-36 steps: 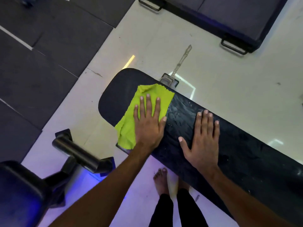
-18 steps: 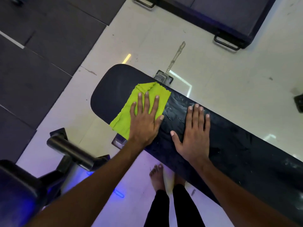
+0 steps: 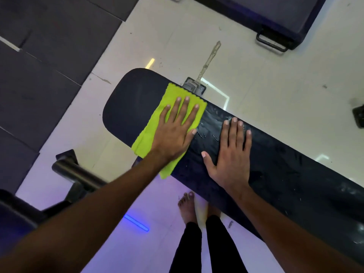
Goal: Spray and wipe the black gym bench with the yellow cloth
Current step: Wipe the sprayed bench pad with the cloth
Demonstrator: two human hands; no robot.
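Observation:
The black gym bench point(image 3: 130, 107) runs from upper left to lower right, its pad wet and streaked around the middle. A yellow cloth point(image 3: 153, 125) lies flat on it near the rounded left end, with one corner hanging over the near edge. My left hand point(image 3: 175, 133) presses down on the cloth, palm flat and fingers spread. My right hand point(image 3: 230, 154) rests flat on the bare wet pad just right of the cloth, holding nothing. No spray bottle is in view.
A metal bar point(image 3: 78, 174) of another machine juts in at lower left. Dark floor mats point(image 3: 39, 66) cover the left side. A dark padded platform with handles point(image 3: 275, 20) stands at top right. My bare feet point(image 3: 189, 209) are beside the bench's near edge.
My left hand has shifted the cloth only slightly on the pad. My right hand stays planted on the bench. The view itself has moved a little.

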